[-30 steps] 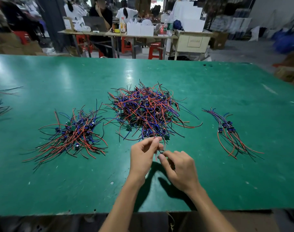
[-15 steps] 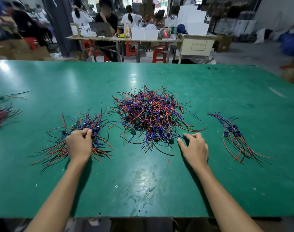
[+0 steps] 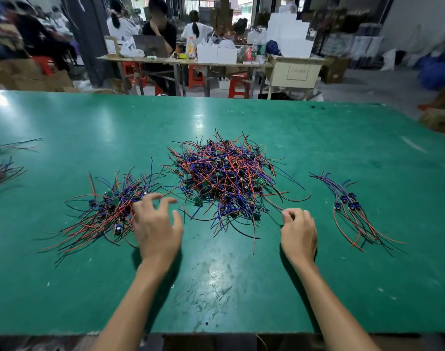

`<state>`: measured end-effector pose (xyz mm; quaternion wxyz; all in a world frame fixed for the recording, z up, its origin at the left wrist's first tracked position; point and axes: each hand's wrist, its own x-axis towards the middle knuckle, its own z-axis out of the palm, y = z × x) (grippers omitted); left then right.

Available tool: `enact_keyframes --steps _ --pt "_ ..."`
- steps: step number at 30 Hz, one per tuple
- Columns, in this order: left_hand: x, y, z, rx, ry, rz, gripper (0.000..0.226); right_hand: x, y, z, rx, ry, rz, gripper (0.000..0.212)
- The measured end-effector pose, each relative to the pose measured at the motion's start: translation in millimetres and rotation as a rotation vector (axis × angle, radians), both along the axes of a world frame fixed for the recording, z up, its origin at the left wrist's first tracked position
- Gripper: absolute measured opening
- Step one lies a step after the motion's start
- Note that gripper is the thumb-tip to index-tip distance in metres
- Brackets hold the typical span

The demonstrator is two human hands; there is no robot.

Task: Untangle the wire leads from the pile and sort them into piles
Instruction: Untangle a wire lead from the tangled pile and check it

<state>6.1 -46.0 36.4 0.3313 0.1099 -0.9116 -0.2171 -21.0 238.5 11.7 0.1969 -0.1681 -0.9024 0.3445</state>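
— What's the setting?
— A workshop; a wide green table [image 3: 241, 287] in front, people seated at a bench behind.
— Where are the wires?
— The big tangled pile [image 3: 224, 178] sits mid-table. A left pile [image 3: 102, 214] and a small right pile [image 3: 353, 211] flank it.
— And the hands?
— The left hand [image 3: 157, 229] hovers with fingers spread and empty, at the left pile's right edge. The right hand [image 3: 298, 234] has its fingers curled by the tangled pile's near right edge; whether it pinches a wire, I can't tell.
— Any writing?
— A label on a pale cabinet [image 3: 296, 72], too blurred to read.
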Motion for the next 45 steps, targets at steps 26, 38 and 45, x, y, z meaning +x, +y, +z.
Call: enact_keyframes --steps 26,38,45 --pt "-7 115 -12 -0.030 -0.113 -0.752 0.023 42 -3 -1 -0.253 0.585 0.180 0.024" --pt "3 99 51 0.918 -0.019 -0.789 0.017 31 10 -13 -0.515 0.189 0.273 0.015" --pt "-10 88 57 0.874 -0.415 -0.722 0.044 34 -5 -9 -0.236 0.109 0.495 0.034"
